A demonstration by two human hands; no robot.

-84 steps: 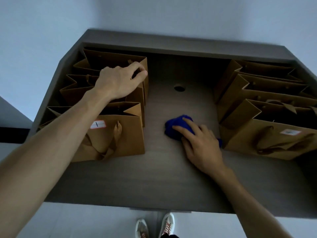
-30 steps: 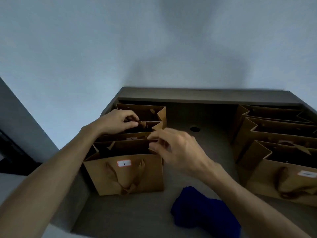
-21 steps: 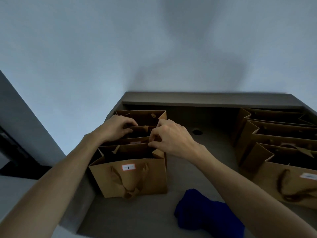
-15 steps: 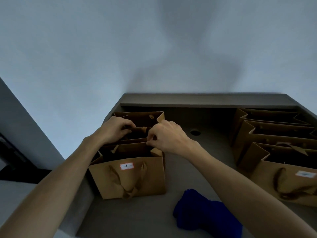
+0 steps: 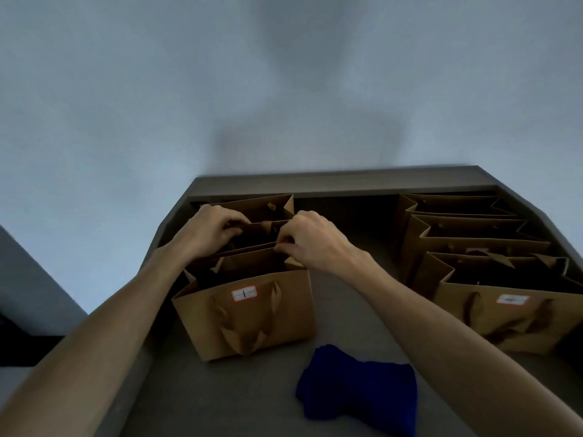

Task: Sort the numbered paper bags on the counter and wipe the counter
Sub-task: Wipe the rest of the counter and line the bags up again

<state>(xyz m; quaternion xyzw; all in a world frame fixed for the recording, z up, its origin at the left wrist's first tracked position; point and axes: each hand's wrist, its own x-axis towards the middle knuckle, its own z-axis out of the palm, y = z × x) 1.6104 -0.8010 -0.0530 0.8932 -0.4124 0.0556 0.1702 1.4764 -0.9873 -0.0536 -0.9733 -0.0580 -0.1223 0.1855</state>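
Note:
Brown paper bags stand in two rows on the dark counter (image 5: 347, 313). In the left row, the front bag (image 5: 249, 320) carries a white label marked "1". Behind it stands a second bag (image 5: 252, 236), and both hands pinch its top rim: my left hand (image 5: 209, 233) at its left side, my right hand (image 5: 310, 239) at its right corner. A third bag (image 5: 252, 205) stands at the back. The right row (image 5: 482, 247) has three bags; its front one (image 5: 517, 320) shows a label I cannot read. A blue cloth (image 5: 359, 386) lies loose on the counter near the front.
A raised ledge (image 5: 340, 179) runs along the counter's back against a pale wall. The counter's left edge (image 5: 170, 222) slants beside the left row. A dark strip of counter lies between the two rows.
My right hand let go of the blue cloth and moved up to the left row. Both hands now grip the second bag's rim. The view tilted upward.

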